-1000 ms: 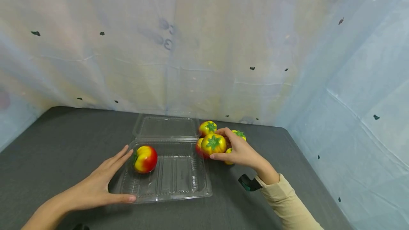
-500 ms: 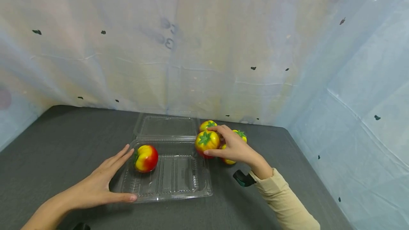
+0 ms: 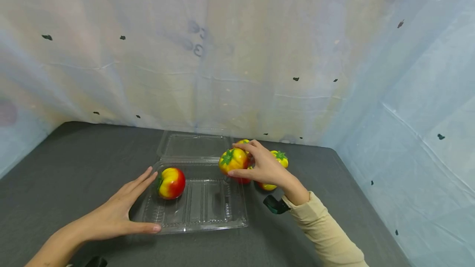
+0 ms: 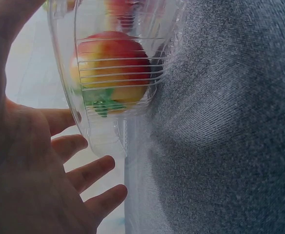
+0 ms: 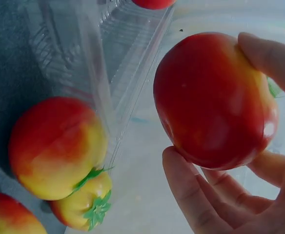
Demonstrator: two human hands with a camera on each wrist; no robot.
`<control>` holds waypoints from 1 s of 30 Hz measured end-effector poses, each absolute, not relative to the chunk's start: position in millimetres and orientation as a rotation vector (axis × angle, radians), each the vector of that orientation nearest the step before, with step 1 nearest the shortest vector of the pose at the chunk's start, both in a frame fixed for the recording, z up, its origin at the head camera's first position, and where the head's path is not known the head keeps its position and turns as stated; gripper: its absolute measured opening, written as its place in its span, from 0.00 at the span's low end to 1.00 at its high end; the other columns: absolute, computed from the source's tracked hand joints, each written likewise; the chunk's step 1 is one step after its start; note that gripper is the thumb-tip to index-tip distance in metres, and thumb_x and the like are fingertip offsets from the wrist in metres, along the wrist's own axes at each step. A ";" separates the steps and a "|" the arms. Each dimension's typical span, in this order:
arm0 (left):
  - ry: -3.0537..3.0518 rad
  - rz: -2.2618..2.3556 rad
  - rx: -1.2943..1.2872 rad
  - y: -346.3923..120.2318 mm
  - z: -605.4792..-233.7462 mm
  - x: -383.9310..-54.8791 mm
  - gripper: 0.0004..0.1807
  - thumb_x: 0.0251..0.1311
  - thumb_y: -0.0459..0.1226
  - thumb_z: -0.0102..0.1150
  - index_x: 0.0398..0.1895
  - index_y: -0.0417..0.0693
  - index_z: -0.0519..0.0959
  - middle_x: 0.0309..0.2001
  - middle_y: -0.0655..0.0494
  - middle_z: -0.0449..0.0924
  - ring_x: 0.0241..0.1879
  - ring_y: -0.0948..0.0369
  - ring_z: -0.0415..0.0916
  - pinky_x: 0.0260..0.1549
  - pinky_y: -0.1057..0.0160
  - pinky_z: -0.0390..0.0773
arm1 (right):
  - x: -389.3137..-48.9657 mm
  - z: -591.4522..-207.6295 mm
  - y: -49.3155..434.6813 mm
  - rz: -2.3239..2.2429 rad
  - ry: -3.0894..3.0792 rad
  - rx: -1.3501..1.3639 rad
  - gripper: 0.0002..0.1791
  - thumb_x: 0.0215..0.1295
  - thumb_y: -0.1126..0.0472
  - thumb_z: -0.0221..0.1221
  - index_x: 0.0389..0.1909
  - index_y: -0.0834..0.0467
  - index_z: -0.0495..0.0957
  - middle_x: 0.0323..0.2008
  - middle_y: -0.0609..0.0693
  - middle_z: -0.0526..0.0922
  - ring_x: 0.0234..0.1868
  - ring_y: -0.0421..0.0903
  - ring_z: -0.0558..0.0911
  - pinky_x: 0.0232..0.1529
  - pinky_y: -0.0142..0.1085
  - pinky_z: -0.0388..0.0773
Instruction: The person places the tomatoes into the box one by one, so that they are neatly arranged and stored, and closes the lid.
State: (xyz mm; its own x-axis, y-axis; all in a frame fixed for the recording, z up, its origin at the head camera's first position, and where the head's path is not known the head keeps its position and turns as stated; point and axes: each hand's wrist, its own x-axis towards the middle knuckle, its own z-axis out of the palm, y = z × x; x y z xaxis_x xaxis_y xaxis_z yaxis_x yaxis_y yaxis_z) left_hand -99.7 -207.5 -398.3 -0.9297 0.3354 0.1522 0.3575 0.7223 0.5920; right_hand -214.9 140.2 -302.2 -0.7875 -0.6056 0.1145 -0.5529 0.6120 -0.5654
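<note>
My right hand [image 3: 269, 168] grips a red-and-yellow tomato [image 3: 233, 160] with a green leafy top, above the right edge of a clear plastic clamshell box [image 3: 204, 203]. In the right wrist view, thumb and fingers hold this tomato [image 5: 213, 100] from its sides, off the table. Another tomato [image 3: 172, 183] lies on its side in the left part of the box. At the box's left side is my left hand [image 3: 115, 215], fingers spread and fairly straight, the thumb by the front left corner. The left wrist view shows fingertips at the box rim [image 4: 67, 80].
Several more tomatoes sit right of the box, including one at the back [image 3: 281, 159] and one nearer [image 3: 268, 186]; my right hand partly covers them. The lid [image 3: 196, 145] lies folded back toward the plastic sheet wall [image 3: 237, 73]. A dark cloth covers the table [image 3: 92, 155].
My right hand has carried the held tomato leftward from the pile to over the box's right edge. The left hand stays by the box.
</note>
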 end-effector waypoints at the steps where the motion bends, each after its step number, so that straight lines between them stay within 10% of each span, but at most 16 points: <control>1: -2.885 -1.003 -0.579 -207.4 -398.2 -99.7 0.62 0.43 0.56 0.72 0.77 0.59 0.42 0.77 0.47 0.38 0.66 0.34 0.53 0.42 0.24 0.64 | -214.9 -302.2 139.2 -0.920 2.731 -0.990 0.39 0.52 0.48 0.70 0.65 0.53 0.69 0.49 0.51 0.71 0.45 0.47 0.78 0.49 0.39 0.80; 17: -2.893 -1.011 -0.566 -204.9 -398.6 -101.0 0.62 0.42 0.57 0.72 0.77 0.59 0.43 0.77 0.47 0.38 0.66 0.35 0.53 0.43 0.24 0.63 | -213.9 -305.5 117.5 -0.937 2.626 -1.050 0.39 0.50 0.51 0.72 0.62 0.57 0.66 0.51 0.49 0.77 0.49 0.47 0.78 0.48 0.44 0.80; 30: -2.877 -1.032 -0.600 -205.5 -399.7 -100.2 0.61 0.44 0.56 0.72 0.77 0.59 0.43 0.77 0.46 0.37 0.66 0.33 0.52 0.43 0.24 0.63 | -214.0 -310.0 103.6 -0.883 2.577 -1.131 0.33 0.49 0.56 0.73 0.55 0.57 0.69 0.50 0.50 0.77 0.43 0.44 0.79 0.41 0.29 0.79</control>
State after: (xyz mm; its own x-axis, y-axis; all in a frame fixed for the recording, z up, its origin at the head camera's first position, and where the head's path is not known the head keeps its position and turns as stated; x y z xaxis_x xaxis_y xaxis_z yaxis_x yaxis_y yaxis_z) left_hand -100.2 -205.5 -399.7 -0.9255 0.3467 0.1526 0.3646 0.7062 0.6070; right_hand -214.0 103.6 -310.0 -0.6904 -0.7209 0.0604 -0.6064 0.5312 -0.5917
